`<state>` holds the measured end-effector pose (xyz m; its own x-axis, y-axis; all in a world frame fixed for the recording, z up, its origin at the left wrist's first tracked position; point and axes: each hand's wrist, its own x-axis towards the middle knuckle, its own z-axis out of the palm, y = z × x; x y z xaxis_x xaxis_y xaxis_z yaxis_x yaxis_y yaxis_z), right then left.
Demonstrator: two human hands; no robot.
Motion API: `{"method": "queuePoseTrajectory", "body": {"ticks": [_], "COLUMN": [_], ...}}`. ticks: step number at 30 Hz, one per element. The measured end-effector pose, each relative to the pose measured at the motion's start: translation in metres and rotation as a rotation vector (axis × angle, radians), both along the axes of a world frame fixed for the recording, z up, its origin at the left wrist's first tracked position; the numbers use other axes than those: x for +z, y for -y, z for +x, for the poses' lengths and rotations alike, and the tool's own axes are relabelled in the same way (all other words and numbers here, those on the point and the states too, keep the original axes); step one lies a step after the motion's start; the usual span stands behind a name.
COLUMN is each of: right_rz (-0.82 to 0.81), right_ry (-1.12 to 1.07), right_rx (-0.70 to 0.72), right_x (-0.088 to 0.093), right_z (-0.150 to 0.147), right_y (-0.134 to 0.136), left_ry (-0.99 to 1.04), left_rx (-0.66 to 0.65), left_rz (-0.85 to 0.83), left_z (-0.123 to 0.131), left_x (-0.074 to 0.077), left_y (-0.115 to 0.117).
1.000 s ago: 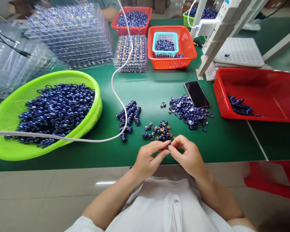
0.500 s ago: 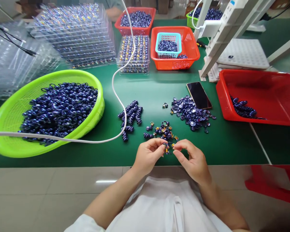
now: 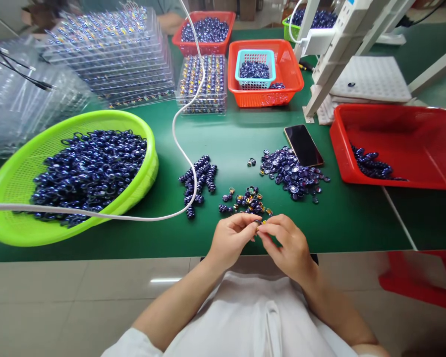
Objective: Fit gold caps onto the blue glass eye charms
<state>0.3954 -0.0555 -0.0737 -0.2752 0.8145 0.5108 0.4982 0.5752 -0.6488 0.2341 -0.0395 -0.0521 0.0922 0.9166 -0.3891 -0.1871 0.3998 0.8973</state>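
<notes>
Just above the table's front edge, my left hand (image 3: 228, 240) pinches a small shiny dark-blue and gold piece (image 3: 257, 223), mostly covered by the fingers. The fingertips of my right hand (image 3: 290, 247) are closed against the same spot, nearly touching the left fingertips; what they grip is hidden. Right beyond the hands lies a loose cluster of small blue and gold pieces (image 3: 250, 199). Farther right is a pile of flat, shiny dark-blue pieces (image 3: 292, 171), with a phone (image 3: 304, 145) at its edge. Short stacks of blue rounded pieces (image 3: 198, 178) lie to the left.
A green basket (image 3: 153, 171) full of blue strung pieces stands left. A white cable (image 3: 175, 126) crosses the table. Behind are stacked clear trays (image 3: 134, 74), an orange basket (image 3: 297, 82) and a white post (image 3: 327, 64). A red bin (image 3: 412, 144) sits right.
My right hand has moved left, bringing its fingertips against those of my left hand; the gap between them has closed. The whole view has shifted slightly.
</notes>
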Motion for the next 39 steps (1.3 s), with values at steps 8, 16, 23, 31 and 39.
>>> {"method": "queuePoseTrajectory", "body": {"ticks": [8, 16, 23, 31, 39], "right_rz": [-0.36, -0.628, -0.474, 0.086, 0.082], "right_ry": [-0.256, -0.455, -0.331, 0.145, 0.074], "right_rx": [-0.136, -0.16, 0.038, 0.18, 0.188], "right_x": [0.007, -0.001, 0.004, 0.015, 0.01], "right_z": [-0.003, -0.003, 0.008, 0.022, 0.02], "right_y": [0.001, 0.0, 0.002, -0.001, -0.002], "left_ry": [0.04, -0.138, 0.043, 0.22, 0.199], "left_rx": [-0.019, 0.009, -0.092, -0.076, -0.108], "left_rz": [0.042, 0.178, 0.078, -0.148, -0.104], "left_z": [0.004, 0.005, -0.004, -0.006, -0.008], "left_x": [-0.006, -0.009, -0.004, -0.004, -0.005], "left_y": [0.007, 0.011, 0.003, -0.001, 0.0]}}
